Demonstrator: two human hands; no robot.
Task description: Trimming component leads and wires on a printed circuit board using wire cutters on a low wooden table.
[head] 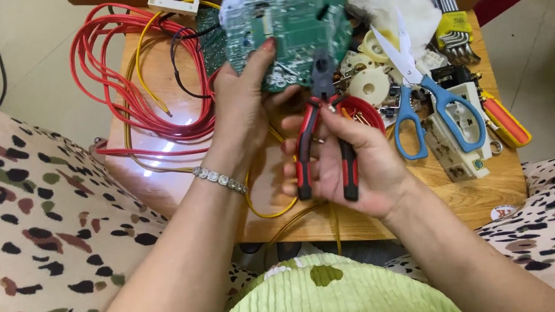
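My left hand (243, 99) holds up a round green circuit board (287, 23) by its lower edge, thumb on its face. My right hand (351, 163) grips red-and-black pliers (323, 129) by the handles, which are spread apart. The pliers' dark jaws touch the board's lower edge near my left thumb. A beaded bracelet (220, 179) sits on my left wrist. Both hands are above a small wooden table (160, 178).
Coiled red wire (120, 89) and yellow wire (142, 74) lie on the table's left. Blue-handled scissors (418, 92), a white socket block (461, 135), white plastic gears (368, 86), a hex-key set (456, 33) and a yellow-orange tool (506, 121) crowd the right. Spotted cushions flank both sides.
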